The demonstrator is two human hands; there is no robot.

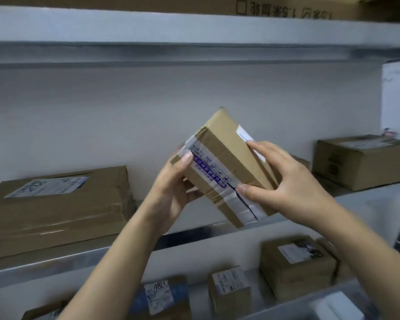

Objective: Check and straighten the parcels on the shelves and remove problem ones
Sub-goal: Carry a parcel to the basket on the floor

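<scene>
Fingers [260,146] of both hands are curled round one small cardboard parcel [226,162], held tilted in front of the middle shelf [79,259]. Upper shelf [148,26] spans the top and carries a printed carton [286,5]. On the middle shelf, a large flat parcel [56,211] lies at the left, label up, wrapping creased. A medium carton [360,165] sits at the right end. Below stand a squat box [296,271], a narrow box [229,294] and a blue-marked parcel [162,296], all labelled. Left hand [171,192] grips the held parcel's lower left end, thumb on the printed tape [208,167]. Right hand [284,181] grips the right side, index finger across a white label [244,132]. A dark split [239,196] runs through the tape beside the right thumb.
</scene>
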